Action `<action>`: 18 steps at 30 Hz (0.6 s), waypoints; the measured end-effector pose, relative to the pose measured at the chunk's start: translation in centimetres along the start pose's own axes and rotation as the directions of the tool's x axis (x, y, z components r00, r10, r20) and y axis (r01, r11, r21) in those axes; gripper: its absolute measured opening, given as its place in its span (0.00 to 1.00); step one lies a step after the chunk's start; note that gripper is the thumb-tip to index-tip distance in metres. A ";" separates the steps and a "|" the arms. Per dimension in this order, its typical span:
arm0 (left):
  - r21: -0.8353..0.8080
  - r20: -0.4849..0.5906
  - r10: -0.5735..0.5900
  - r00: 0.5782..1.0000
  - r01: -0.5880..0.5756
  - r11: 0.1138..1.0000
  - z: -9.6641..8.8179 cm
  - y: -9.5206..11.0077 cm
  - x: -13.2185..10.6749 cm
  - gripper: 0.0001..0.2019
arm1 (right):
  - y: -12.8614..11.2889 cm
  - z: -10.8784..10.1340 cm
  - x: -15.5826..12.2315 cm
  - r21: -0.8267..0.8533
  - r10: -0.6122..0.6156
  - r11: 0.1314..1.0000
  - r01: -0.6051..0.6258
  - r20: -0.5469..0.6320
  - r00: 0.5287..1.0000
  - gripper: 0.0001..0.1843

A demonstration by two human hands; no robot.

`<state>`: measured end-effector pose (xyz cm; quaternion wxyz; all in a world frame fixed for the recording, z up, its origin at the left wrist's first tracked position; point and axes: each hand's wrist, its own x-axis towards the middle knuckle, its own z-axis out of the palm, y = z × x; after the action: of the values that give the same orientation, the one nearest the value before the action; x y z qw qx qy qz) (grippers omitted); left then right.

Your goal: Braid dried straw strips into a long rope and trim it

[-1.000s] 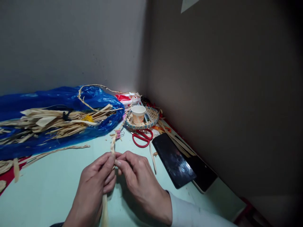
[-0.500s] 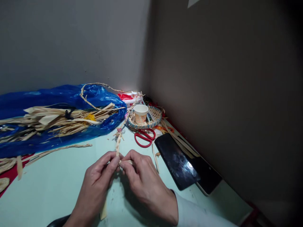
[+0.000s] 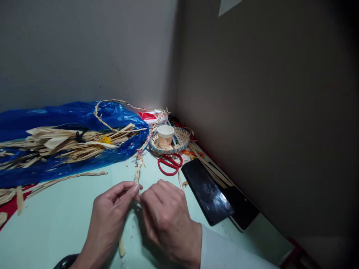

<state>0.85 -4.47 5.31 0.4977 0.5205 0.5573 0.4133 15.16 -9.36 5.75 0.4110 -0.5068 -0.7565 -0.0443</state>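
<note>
A narrow braid (image 3: 137,175) of pale, straw-coloured strips runs across the counter (image 3: 67,213), pointing away toward the far corner. Its nearer stretch is cream-coloured, closely plaited and almost straight, standing nearly in line with the view. Beyond it, short frayed ends stick out to the sides; farther on, the braid looks thinner and slants right toward that corner. Its near end is pinched between the left hand's (image 3: 110,211) thumb and finger, and the curled right hand (image 3: 168,216) grips at its right side, fingertips hidden. A flat, pale strip (image 3: 121,247) shows below the left hand, on the counter's nearer part; whether it joins the braid is hidden.
</note>
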 end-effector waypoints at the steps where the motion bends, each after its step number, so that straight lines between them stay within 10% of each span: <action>1: 0.001 -0.016 -0.004 1.000 0.005 1.000 0.1 0.1 -0.1 0.12 | -0.1 0.2 0.0 -0.042 -0.095 0.995 0.093 -0.032 0.995 0.14; 9: -0.297 0.041 -0.210 0.977 0.213 0.931 0.9 0.7 -0.8 0.10 | -0.6 1.2 -0.1 -0.105 -0.346 0.935 0.339 -0.055 0.937 0.14; 13: -0.256 0.074 -0.137 0.988 0.152 0.955 0.5 0.9 -0.7 0.10 | -0.4 -0.4 0.8 0.263 0.143 0.952 -0.153 0.056 0.988 0.12; 18: -0.056 0.088 -0.049 0.995 0.055 0.997 0.5 1.6 -0.9 0.13 | 1.4 -1.4 2.2 0.626 0.466 0.510 -0.590 0.375 0.801 0.12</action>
<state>1.57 -5.24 6.93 0.5470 0.5085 0.5361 0.3934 16.72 -7.76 7.61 0.5066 -0.5127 -0.5499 0.4220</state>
